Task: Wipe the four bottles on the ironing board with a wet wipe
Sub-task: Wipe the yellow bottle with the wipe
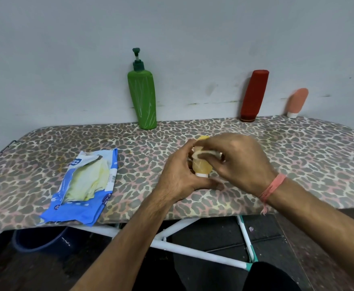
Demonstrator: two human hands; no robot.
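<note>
The small yellow bottle (201, 168) is up off the ironing board (298, 148), held cap-down over its middle. The left hand (182, 177) curls round the bottle's lower part with the thumb under the white cap, and the right hand (237, 160) has a bit of pale wet wipe (203, 153) pinched against the upper body. It looks light and squeezable, a soft tube and not a hard flask, so I'd keep the hold near the stiffer cap end and rub gently; once damp it will likely turn slippery. From the yellow one, the green pump bottle (142, 95) stands at about eleven o'clock against the wall, the red bottle (253, 96) at one, the peach bottle (297, 101) at two. The blue wipes packet (81, 185) lies at nine, torn open
</note>
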